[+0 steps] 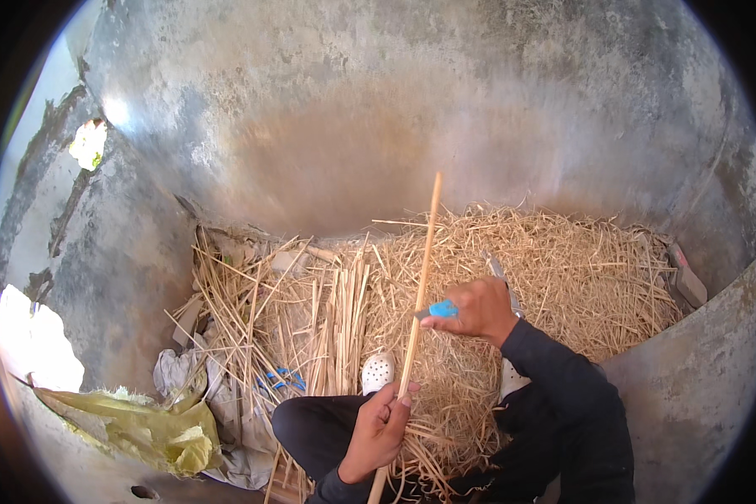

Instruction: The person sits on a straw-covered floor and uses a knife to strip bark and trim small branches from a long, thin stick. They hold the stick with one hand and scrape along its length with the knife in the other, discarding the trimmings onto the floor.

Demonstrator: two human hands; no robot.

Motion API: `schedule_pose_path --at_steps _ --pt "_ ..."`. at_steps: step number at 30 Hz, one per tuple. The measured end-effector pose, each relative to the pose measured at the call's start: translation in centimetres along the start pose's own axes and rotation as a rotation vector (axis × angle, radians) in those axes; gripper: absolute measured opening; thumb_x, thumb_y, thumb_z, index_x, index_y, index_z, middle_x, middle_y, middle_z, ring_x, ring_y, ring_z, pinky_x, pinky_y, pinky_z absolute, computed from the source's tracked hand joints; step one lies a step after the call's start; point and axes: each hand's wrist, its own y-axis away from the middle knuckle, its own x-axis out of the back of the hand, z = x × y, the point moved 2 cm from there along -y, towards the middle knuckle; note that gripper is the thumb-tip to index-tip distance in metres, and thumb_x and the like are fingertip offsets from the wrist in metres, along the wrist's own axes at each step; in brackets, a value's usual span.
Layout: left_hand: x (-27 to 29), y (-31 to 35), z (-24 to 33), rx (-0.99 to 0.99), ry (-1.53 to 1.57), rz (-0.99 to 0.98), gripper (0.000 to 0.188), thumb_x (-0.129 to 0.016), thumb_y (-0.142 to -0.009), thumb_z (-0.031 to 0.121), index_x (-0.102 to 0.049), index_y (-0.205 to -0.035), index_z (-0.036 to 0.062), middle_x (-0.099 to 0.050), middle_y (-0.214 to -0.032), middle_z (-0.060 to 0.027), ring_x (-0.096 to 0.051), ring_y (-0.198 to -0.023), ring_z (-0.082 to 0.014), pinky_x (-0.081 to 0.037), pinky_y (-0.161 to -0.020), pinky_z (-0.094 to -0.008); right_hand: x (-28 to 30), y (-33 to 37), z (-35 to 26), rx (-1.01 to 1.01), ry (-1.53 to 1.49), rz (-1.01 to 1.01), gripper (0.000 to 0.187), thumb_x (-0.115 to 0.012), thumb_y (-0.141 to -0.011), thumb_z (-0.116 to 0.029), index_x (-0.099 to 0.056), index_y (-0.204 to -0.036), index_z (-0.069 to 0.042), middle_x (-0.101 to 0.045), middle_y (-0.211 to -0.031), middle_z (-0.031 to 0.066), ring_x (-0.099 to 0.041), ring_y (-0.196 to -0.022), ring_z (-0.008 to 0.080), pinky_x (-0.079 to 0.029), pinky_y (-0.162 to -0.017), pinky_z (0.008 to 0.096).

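Observation:
A long pale strip of bamboo or wood rises from the lower edge, tilted slightly to the right, its top end in front of the wall. Low on the strip, my left hand is closed around it. Higher up, my right hand grips a knife, blue near its short dark blade, which meets the strip's side. Most of the knife is hidden in the fist. Behind that hand shows a greyish, narrow piece; whether it belongs to the knife I cannot tell.
Curly shavings heap across the floor on the right. Split strips lie to the left, with blue ties near them. A yellowish sack sits at lower left. Concrete walls enclose the space; a white clog stands between my hands and the strips.

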Motion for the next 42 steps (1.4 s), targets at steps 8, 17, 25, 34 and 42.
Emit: schedule_pose_path --at_steps 8,17,25,34,42 --pt "-0.6 1.8 -0.1 0.039 0.048 -0.035 0.022 -0.047 -0.102 0.009 -0.055 -0.121 0.0011 -0.039 -0.065 0.0098 -0.029 -0.054 0.0016 -0.021 -0.048 -0.0192 0.0 -0.1 1.1 -0.043 0.036 0.006 0.074 -0.046 -0.08 -0.081 -0.058 -0.052 -0.014 -0.049 -0.041 0.0044 -0.049 -0.034 0.0213 -0.037 -0.036 0.0354" --pt "-1.6 3.7 0.2 0.05 0.01 -0.106 0.026 -0.048 -0.103 0.016 -0.055 -0.122 -0.0008 -0.039 -0.07 0.0087 -0.029 -0.059 0.0003 -0.022 -0.052 -0.0192 1.0 -2.4 8.5 -0.196 0.154 0.1 0.072 -0.046 -0.083 -0.077 -0.058 -0.055 -0.012 -0.049 -0.044 0.0055 -0.052 -0.04 0.0245 -0.04 -0.041 0.0396" --pt "0.7 6.3 0.3 0.058 -0.095 -0.097 0.027 -0.049 -0.102 0.017 -0.058 -0.121 -0.0011 -0.039 -0.069 0.0094 -0.031 -0.061 0.0004 -0.023 -0.052 -0.0188 3.0 0.7 20.8 -0.591 0.283 0.51 0.07 -0.043 -0.091 -0.067 -0.065 -0.074 -0.003 -0.063 -0.065 0.016 -0.059 -0.058 0.036 -0.047 -0.058 0.0472" --pt "0.0 1.0 0.6 -0.148 -0.151 0.074 0.043 -0.05 -0.1 0.008 -0.043 -0.141 -0.0038 -0.048 -0.077 0.003 -0.042 -0.067 -0.0017 -0.036 -0.057 -0.0179 2.3 -0.9 1.8 0.008 -0.124 0.034 0.065 -0.054 -0.085 -0.071 -0.054 -0.051 -0.016 -0.048 -0.046 0.0029 -0.05 -0.04 0.0187 -0.038 -0.041 0.0361" --pt "-1.3 0.7 1.3 -0.102 -0.152 -0.033 0.045 -0.051 -0.098 0.004 -0.04 -0.139 -0.0104 -0.05 -0.077 0.0025 -0.044 -0.07 -0.0023 -0.039 -0.06 -0.0177 2.9 -1.1 2.3 -0.01 -0.052 0.117 0.068 -0.055 -0.079 -0.078 -0.054 -0.05 -0.015 -0.046 -0.042 0.0009 -0.047 -0.036 0.018 -0.036 -0.037 0.0347"
